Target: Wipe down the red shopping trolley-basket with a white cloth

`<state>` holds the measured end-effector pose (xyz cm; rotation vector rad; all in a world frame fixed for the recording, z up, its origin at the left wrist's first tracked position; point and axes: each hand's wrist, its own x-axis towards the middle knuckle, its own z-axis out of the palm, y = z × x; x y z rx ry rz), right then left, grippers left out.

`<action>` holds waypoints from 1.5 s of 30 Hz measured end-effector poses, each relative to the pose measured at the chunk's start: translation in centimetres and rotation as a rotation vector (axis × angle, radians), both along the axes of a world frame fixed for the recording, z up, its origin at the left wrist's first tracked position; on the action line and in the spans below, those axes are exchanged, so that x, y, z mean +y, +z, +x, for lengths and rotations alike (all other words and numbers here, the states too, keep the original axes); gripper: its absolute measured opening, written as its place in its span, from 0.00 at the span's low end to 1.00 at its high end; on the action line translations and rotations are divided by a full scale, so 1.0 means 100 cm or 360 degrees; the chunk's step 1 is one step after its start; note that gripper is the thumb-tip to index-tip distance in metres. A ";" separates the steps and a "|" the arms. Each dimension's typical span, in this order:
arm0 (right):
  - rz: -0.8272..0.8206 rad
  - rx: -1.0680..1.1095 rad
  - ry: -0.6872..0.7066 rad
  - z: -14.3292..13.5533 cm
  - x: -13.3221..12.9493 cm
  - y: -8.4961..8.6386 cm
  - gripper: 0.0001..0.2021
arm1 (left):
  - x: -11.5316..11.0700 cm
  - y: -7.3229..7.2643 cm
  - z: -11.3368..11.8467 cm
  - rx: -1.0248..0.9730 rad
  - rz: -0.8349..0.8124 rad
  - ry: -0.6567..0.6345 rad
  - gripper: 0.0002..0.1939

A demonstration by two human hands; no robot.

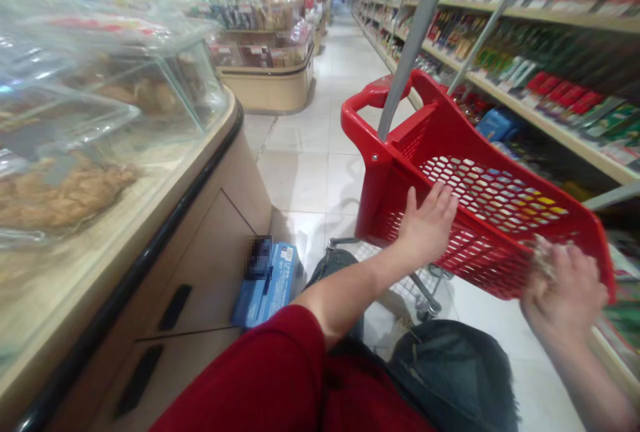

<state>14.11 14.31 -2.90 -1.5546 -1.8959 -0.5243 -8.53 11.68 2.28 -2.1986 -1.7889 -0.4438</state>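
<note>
A red plastic shopping cart (487, 169) with a honeycomb-holed basket stands tilted across my view, on the right. My left hand (429, 227) lies against the near side of its basket, fingers stretched toward the rim and thumb apart. At the basket's right end my right hand (567, 285) is closed, smeared by motion. A crumpled pale rag-like thing (544, 259) shows at its thumb side; what it is exactly is too blurred to tell. The cart's metal lower frame (425, 295) shows under the basket, close to my knees.
On the left stands a glass-topped display counter (187, 152) with brown food inside and drawers below. A blue box (275, 285) sits on the floor beside it. Stocked shelves (555, 95) line the right. Between them runs a tiled aisle (340, 52), past another counter (265, 89).
</note>
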 end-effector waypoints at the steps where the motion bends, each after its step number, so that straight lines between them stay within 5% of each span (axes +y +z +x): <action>1: -0.0003 -0.0006 0.0025 -0.011 -0.001 0.001 0.25 | 0.000 0.000 -0.001 0.0014 -0.0009 -0.0013 0.28; 4: -0.0020 -0.0049 0.0050 -0.018 -0.004 0.004 0.24 | 0.000 0.000 -0.003 0.0041 -0.0001 -0.0044 0.28; 10: 0.0034 0.0131 -0.0287 0.022 0.006 0.000 0.25 | 0.000 -0.001 -0.001 0.0041 0.0032 -0.0042 0.27; 17: -0.0117 0.0050 0.0170 -0.062 -0.002 0.016 0.26 | 0.002 0.000 0.004 0.0041 0.0075 -0.0037 0.27; 25: -0.0106 0.0257 -0.0173 -0.020 0.015 0.012 0.24 | 0.007 0.003 0.002 0.0035 0.0083 -0.0095 0.25; 32: -0.0277 0.0132 0.0266 -0.093 0.009 0.030 0.26 | 0.005 0.006 -0.001 0.0018 0.0053 -0.0114 0.25; 39: -0.0177 0.0295 0.0147 -0.087 0.023 0.026 0.25 | 0.001 0.007 -0.013 0.0046 0.0120 -0.0172 0.25; 45: -0.0451 0.0517 0.0305 -0.117 0.009 0.039 0.33 | 0.003 0.021 -0.009 0.0131 0.0189 -0.0256 0.26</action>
